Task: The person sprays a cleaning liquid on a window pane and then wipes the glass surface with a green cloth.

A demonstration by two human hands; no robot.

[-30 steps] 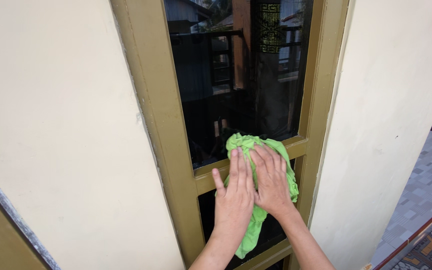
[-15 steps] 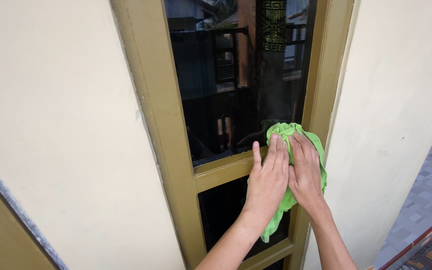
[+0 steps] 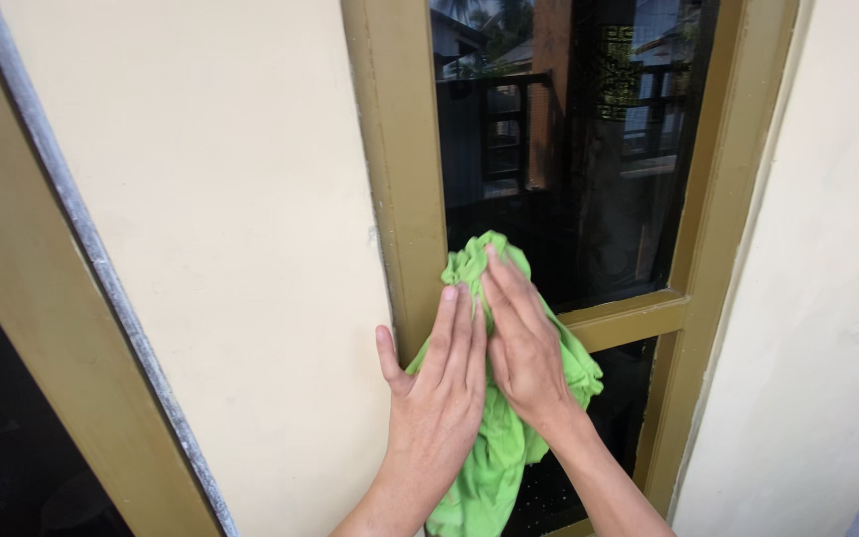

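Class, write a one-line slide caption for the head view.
Both hands, left and right, press a green cloth flat against a dark window pane beside its olive frame.

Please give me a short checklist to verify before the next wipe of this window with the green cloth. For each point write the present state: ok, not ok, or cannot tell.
1. Both hands on the cloth: ok. The left hand and right hand press flat on the green cloth.
2. Cloth against the window: ok. It lies at the lower left corner of the upper glass pane, over the olive window frame.
3. Loose cloth end under control: not ok. A long part hangs down below the hands.
4. Glass free of streaks: cannot tell; reflections cover it.
5. Cloth wet or dry: cannot tell.
6. Lower pane reachable: ok, it sits just right of the hands.
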